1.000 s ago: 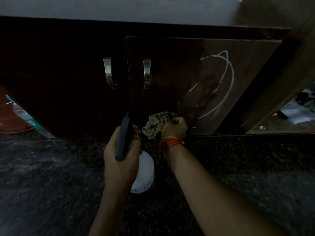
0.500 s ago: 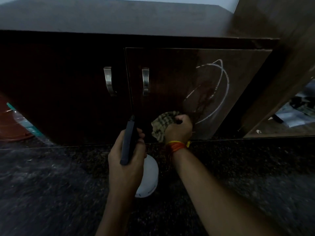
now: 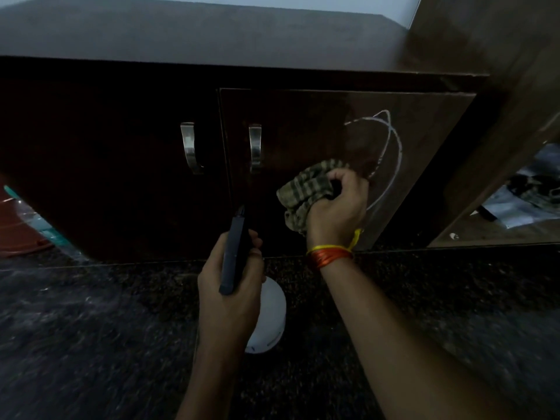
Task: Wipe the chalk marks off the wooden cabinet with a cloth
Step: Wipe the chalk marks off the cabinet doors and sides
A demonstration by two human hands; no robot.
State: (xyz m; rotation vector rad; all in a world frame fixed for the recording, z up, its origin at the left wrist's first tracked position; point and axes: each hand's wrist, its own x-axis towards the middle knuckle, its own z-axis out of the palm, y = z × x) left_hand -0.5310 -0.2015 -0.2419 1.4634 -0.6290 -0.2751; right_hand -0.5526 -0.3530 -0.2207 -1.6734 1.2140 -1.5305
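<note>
Two hands working: right hand [image 3: 336,207] is clenching the cloth [image 3: 306,189] against the cabinet door [image 3: 303,125], centre-right, beside chalk marks [image 3: 394,153]; left hand [image 3: 230,286] is gripping the spray bottle [image 3: 235,256], likely for re-wetting.

Two hands: left hand [image 3: 230,286], right hand [image 3: 338,207]. One checked cloth [image 3: 303,189]. Two metal door handles [image 3: 189,147] [image 3: 255,145]. One spray bottle [image 3: 266,316]. One wrist thread band [image 3: 328,256].

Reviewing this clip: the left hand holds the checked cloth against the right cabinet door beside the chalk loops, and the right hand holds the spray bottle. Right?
Hands are swapped. The head view shows the right hand bunching the checked cloth against the door by the chalk loops; the left hand holds the spray bottle.
</note>
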